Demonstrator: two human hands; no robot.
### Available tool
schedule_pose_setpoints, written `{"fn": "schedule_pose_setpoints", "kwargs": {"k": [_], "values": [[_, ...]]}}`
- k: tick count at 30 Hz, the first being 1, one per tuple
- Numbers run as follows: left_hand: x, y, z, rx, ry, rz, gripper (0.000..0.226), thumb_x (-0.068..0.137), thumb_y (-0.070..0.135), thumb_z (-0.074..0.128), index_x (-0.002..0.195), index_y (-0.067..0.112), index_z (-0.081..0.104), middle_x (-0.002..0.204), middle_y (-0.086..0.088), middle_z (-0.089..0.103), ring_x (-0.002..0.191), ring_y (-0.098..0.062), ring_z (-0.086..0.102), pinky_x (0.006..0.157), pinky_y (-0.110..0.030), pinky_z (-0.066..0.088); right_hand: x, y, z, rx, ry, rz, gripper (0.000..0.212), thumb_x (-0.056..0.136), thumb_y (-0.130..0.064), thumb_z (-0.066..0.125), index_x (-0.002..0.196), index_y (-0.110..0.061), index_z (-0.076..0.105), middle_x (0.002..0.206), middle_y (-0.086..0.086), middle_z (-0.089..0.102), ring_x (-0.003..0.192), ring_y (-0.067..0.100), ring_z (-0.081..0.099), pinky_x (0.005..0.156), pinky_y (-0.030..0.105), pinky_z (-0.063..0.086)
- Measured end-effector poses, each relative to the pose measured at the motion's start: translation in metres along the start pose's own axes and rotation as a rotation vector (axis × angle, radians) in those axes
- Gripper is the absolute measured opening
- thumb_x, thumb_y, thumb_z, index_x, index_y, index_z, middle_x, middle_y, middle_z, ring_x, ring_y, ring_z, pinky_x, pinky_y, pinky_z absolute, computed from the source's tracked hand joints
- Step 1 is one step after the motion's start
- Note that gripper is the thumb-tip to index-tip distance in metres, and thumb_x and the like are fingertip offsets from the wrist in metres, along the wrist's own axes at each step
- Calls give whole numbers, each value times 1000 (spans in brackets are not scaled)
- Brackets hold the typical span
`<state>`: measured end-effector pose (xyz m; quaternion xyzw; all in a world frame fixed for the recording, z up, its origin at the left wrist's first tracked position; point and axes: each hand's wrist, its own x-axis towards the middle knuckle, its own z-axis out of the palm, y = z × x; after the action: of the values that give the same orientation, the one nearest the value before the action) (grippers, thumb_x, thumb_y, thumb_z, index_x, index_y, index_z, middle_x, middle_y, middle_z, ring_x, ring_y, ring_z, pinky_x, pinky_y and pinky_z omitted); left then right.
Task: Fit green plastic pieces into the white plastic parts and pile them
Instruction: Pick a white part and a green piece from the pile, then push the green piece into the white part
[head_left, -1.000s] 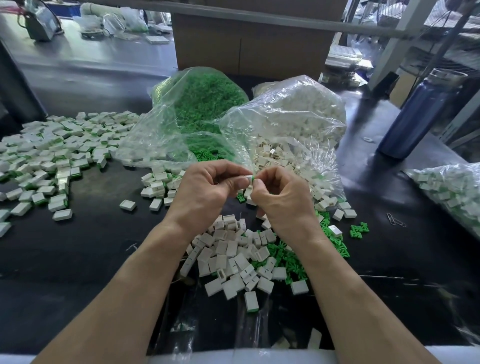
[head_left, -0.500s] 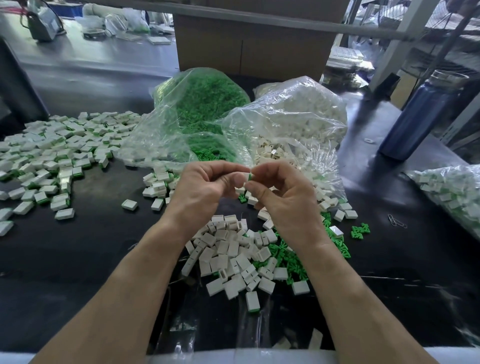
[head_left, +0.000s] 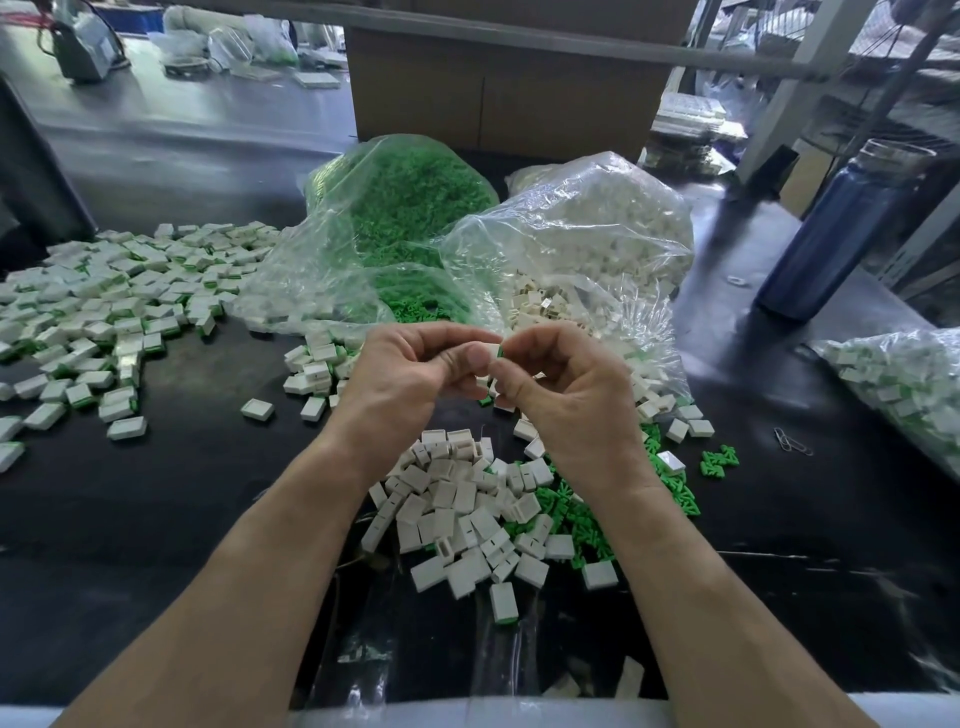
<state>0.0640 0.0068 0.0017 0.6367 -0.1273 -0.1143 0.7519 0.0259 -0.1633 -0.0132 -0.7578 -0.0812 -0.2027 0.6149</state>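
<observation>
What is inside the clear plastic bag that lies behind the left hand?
The clear plastic bag holds many small green plastic pieces, heaped toward its back. Its crumpled front part looks mostly hollow. Glare and folds hide what lies at the bottom.

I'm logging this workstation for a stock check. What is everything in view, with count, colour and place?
assembled pieces: many, white with green edges, spread at far left.
loose white parts: a heap, white, centre, under the hands.
loose green pieces: a scatter, green, right of that heap.
bag of green pieces: one, clear, behind centre.
bag of white parts: one, clear, open, right of the green bag.
third bag: one, clear, white and green pieces inside, right edge.
bottle: one, blue, far right.
paper clips: apparently two, metal, near the third bag.
cardboard box: one, brown, behind the bags.
table: one, black.
held part: one, white with green end, between fingertips.
left hand: pinches it.
right hand: pinches it.
</observation>
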Motion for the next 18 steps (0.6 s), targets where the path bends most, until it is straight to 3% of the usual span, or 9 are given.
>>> {"fn": "schedule_pose_setpoints", "kwargs": {"k": [3,6,11,14,18], "values": [[0,-1,-1,-6,-9,-8,17,86,19,76,101,13,82,99,-31,74,89,-48,76,69,-47,66,1,1,0,-10,-1,-6,14,92,-13,83,98,-12,70,88,0,71,77,18,72,70,44,65],[1,-1,-2,14,-18,0,20,85,20,76,102,11,82,105,-39,69,97,-52,73,77,-52,65,2,2,-2,-6,-17,-24,15,92,-12,82,95,-16,68,88,4,71,76,27,73,68,47,65],[2,1,-7,-20,-78,-24,20,83,19,76,100,10,83,100,-33,73,86,-38,76,73,-39,66,3,5,-5,-45,-61,-33,15,88,-22,81,91,-19,66,85,8,70,73,34,72,65,54,62],[3,0,-9,-13,-88,-35,22,82,20,77,100,10,83,98,-26,76,85,-34,76,78,-40,65,3,6,-7,-41,-96,-23,16,86,-28,80,90,-26,65,85,7,70,74,35,72,66,54,61],[3,-1,-10,-35,-97,-44,19,81,17,76,97,9,83,93,-22,76,84,-30,76,78,-37,65,3,8,-9,-39,-127,-33,16,88,-23,81,92,-25,65,87,6,70,75,34,72,66,48,64]]}}
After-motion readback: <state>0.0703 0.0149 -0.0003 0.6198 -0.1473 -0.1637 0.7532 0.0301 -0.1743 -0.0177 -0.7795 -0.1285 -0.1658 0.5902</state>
